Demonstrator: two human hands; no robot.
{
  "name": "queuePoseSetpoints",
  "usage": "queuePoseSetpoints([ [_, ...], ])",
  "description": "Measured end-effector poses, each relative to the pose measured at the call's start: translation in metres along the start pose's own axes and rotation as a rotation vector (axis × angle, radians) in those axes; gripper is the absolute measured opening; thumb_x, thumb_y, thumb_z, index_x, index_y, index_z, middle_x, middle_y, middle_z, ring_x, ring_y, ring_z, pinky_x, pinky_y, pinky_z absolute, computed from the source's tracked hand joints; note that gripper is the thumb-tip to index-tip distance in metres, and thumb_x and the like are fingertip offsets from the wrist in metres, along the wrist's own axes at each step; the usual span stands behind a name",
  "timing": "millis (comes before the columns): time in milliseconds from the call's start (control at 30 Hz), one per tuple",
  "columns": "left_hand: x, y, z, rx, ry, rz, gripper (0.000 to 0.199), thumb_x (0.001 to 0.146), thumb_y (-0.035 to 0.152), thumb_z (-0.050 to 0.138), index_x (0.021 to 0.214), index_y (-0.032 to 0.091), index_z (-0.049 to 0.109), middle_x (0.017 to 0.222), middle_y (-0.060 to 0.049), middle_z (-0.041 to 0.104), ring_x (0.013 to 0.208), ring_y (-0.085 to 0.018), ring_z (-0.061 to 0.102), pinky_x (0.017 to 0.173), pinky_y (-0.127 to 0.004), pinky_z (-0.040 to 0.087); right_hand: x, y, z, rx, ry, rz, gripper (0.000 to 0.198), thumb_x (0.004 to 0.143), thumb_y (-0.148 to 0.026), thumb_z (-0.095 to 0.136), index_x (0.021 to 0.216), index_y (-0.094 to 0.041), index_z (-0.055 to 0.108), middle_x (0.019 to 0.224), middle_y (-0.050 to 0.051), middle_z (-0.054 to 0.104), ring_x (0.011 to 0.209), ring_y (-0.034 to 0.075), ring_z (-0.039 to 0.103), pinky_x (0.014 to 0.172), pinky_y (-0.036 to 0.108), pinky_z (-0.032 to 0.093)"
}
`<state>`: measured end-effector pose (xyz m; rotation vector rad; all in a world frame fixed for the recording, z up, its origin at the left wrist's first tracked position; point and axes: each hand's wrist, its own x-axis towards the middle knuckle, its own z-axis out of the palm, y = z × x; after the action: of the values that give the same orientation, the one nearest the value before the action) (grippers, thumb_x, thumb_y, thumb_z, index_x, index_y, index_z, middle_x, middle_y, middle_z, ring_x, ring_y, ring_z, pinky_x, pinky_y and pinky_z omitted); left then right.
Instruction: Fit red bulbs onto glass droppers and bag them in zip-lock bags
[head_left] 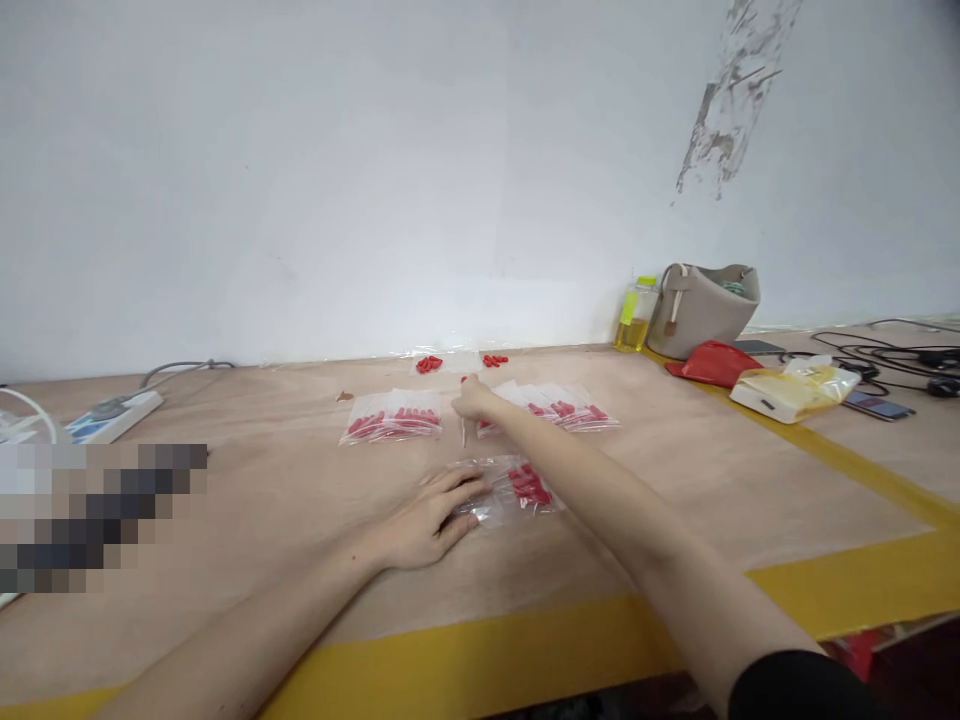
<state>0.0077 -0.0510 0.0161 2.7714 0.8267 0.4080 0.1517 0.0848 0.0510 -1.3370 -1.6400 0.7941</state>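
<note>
My left hand (439, 515) lies on the left end of a clear plastic bag (495, 505), fingers stretched out and thumb apart. Small red pieces (529, 485) show in that bag's right part. Farther off, my right hand (474, 402) is closed, reaching between two rows of filled clear bags. A speck of red shows by its fingertips, but what it grips is too small to name. The left row of bags (394, 415) and the right row (570, 408) hold red pieces; my right hand and forearm partly cover the right row.
Two small red piles (429, 365) (495, 360) lie on clear plastic by the wall. A power strip (116, 415) is at left. Rightward stand a bottle (634, 318), a grey bag (705, 310), a red pouch (712, 364), a white-yellow packet (791, 390), a phone (879, 405) and black cables (885, 350).
</note>
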Motion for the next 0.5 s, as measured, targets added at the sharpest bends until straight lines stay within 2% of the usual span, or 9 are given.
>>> queuePoseSetpoints([
  [100,0.0,-0.001,0.0,0.025,-0.008,0.002,0.041,0.089,0.034,0.035,0.129,0.027,0.035,0.136,-0.006,0.032,0.124,-0.023,0.029,0.102,-0.043,0.025,-0.023,0.013,-0.046,-0.003,0.008,0.054,0.053,0.065,-0.011,0.05,0.113,-0.009,0.029,0.052,-0.005,0.047,0.037,0.011,0.046,0.038,0.021,0.038],
  [167,0.001,-0.003,0.001,0.042,-0.017,-0.003,0.042,0.089,0.034,0.034,0.13,0.028,0.033,0.137,-0.006,0.03,0.125,-0.023,0.027,0.101,-0.044,0.025,-0.047,0.029,-0.077,0.1,0.132,0.039,0.056,0.066,-0.013,0.047,0.116,-0.015,0.022,0.054,-0.007,0.045,0.036,0.01,0.046,0.036,0.02,0.038],
  [267,0.002,-0.006,0.001,0.051,-0.028,-0.007,0.043,0.089,0.034,0.034,0.131,0.029,0.031,0.138,-0.005,0.03,0.125,-0.024,0.027,0.102,-0.044,0.024,-0.085,0.06,-0.11,0.243,0.3,0.035,0.048,0.068,-0.017,0.045,0.11,-0.02,0.023,0.056,-0.008,0.044,0.037,0.009,0.045,0.035,0.019,0.038],
  [367,0.002,-0.007,0.001,0.043,-0.025,-0.003,0.042,0.089,0.034,0.035,0.131,0.03,0.031,0.137,-0.004,0.031,0.125,-0.024,0.027,0.102,-0.043,0.025,-0.109,0.085,-0.121,0.391,0.397,0.093,0.041,0.068,-0.021,0.048,0.101,-0.023,0.024,0.059,-0.009,0.045,0.041,0.009,0.049,0.036,0.019,0.042],
  [500,0.003,-0.007,0.002,0.054,-0.02,-0.001,0.043,0.089,0.034,0.035,0.131,0.029,0.032,0.136,-0.005,0.032,0.124,-0.023,0.028,0.102,-0.043,0.025,-0.115,0.095,-0.114,0.505,0.442,0.126,0.038,0.067,-0.019,0.051,0.095,-0.025,0.026,0.063,-0.009,0.046,0.043,0.008,0.051,0.039,0.02,0.046],
])
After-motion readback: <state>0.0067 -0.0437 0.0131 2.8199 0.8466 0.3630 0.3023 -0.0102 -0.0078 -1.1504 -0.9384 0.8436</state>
